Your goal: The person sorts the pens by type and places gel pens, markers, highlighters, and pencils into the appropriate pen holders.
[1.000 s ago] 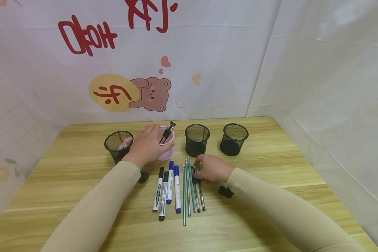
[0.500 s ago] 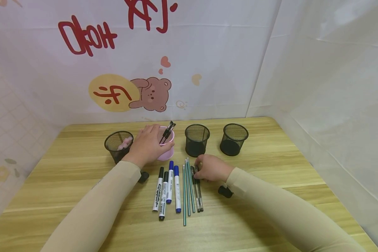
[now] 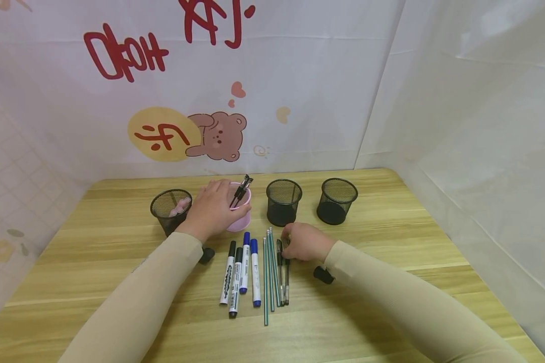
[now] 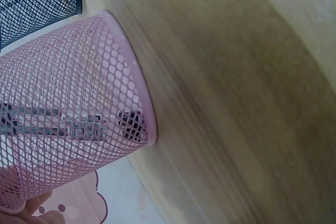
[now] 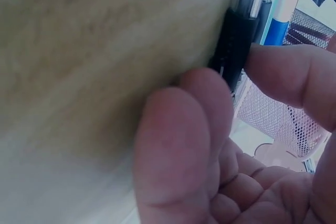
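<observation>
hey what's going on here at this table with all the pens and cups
A person sits at a wooden table sorting writing tools. Their left hand grips a pink mesh cup that already holds black pens. Their right hand pinches the cap end of a black pen lying flat on the table beside green pencils and four markers. Three black mesh cups stand in the same row as the pink one.

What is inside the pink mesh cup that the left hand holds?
Two black pens stand inside the pink mesh cup, their tops leaning over the rim. The left hand covers the cup's left side, so anything there is hidden. Through the mesh, the wrist view shows pen barrels only.
</observation>
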`<state>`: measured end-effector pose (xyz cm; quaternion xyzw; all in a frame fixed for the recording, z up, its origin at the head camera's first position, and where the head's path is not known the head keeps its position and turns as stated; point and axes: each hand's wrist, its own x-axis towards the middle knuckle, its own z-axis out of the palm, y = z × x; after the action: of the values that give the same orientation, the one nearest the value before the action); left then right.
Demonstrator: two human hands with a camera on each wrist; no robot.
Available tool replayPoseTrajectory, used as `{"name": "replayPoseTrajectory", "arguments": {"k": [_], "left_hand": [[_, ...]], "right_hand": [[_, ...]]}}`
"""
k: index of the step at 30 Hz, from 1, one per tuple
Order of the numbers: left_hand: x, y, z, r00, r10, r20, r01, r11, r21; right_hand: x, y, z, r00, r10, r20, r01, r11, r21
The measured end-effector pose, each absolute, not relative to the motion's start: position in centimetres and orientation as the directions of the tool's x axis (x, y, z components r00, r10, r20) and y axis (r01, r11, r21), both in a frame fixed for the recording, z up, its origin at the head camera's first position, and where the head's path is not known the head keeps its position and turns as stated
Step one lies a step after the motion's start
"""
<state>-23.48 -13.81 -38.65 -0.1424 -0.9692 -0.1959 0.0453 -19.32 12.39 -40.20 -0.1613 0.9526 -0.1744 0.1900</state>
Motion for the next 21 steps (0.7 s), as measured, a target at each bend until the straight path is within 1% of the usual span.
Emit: {"name": "replayPoseTrajectory", "arguments": {"k": [12,21], "left_hand": [[-23.34,-13.8,-38.59,-0.957,0.256,0.135,0.288,0.884,0.369],[-23.41,-13.8,-38.63,-0.957,0.255,0.136,0.288,0.882,0.372]], "right_hand": [[-19.31,12.01,-40.22,-0.885,-0.363,-0.291,-0.261,0.906,-0.334],[-19.19,11.87,-39.95,-0.889,-0.352,-0.295,-0.251,0.91,-0.328]]}}
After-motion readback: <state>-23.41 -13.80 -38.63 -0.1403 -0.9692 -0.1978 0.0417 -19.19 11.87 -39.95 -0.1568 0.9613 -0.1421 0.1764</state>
